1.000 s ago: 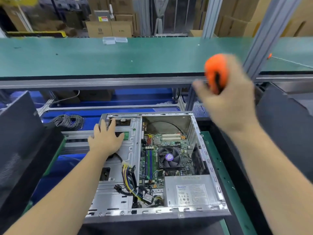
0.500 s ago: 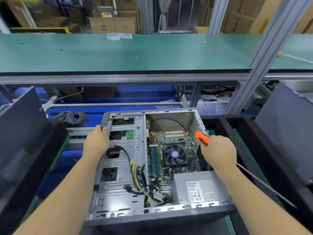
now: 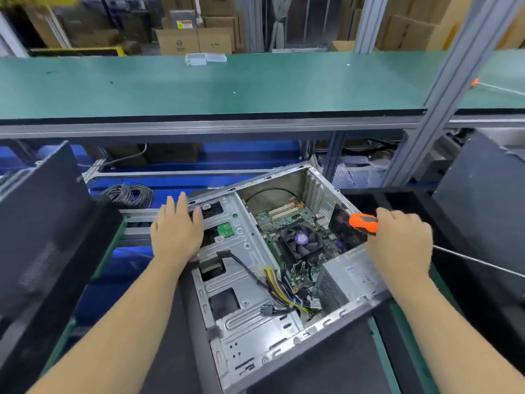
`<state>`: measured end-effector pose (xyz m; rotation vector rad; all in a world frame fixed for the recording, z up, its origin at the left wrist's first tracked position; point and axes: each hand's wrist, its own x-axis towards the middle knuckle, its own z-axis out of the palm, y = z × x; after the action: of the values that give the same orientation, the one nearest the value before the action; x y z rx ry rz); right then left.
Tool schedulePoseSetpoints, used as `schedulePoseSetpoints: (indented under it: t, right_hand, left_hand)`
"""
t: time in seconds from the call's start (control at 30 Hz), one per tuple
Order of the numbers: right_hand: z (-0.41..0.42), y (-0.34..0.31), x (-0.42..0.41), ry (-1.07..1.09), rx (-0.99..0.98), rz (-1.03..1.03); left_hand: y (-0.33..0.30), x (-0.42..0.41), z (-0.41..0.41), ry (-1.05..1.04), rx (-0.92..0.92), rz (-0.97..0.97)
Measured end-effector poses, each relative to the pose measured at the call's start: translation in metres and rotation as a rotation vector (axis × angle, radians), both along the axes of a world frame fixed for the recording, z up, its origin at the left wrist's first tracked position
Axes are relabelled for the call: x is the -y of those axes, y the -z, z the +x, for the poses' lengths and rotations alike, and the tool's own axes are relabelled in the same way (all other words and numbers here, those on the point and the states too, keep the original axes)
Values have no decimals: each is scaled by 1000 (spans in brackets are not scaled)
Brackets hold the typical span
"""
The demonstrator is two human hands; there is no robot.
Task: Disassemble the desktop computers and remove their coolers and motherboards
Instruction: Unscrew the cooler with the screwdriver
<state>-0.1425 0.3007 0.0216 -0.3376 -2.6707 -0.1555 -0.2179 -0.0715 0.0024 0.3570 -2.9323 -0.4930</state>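
Rotated since before, computer case [image 3: 255,280] lies between both hands.

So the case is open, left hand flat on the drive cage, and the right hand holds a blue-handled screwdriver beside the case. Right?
Not quite. In the head view the screwdriver in the right hand has an orange handle, not blue. The rest holds: the case is open, the left hand lies flat on the drive cage, and the tool is at the case's right side.

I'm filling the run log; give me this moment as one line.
step: cooler not yet removed | left hand: flat on open case | right hand: holds orange screwdriver | motherboard: in place
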Motion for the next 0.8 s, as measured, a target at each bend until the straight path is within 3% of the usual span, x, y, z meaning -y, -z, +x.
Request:
schedulePoseSetpoints:
  t: [0.13, 0.3, 0.63, 0.8]
  right_hand:
    - [41, 23, 20, 95, -88, -254]
    - [34, 29, 24, 108, -215, -494]
    - [-38, 21, -5, -132, -80, -526]
    - [-65, 7, -12, -149, 139, -480]
  left_hand:
    - [1, 4, -27, 105, 65, -96]
    - [4, 4, -23, 74, 32, -159]
    - [3, -5, 47, -233, 7, -71]
    - [-3, -14, 64, -256, 49, -239]
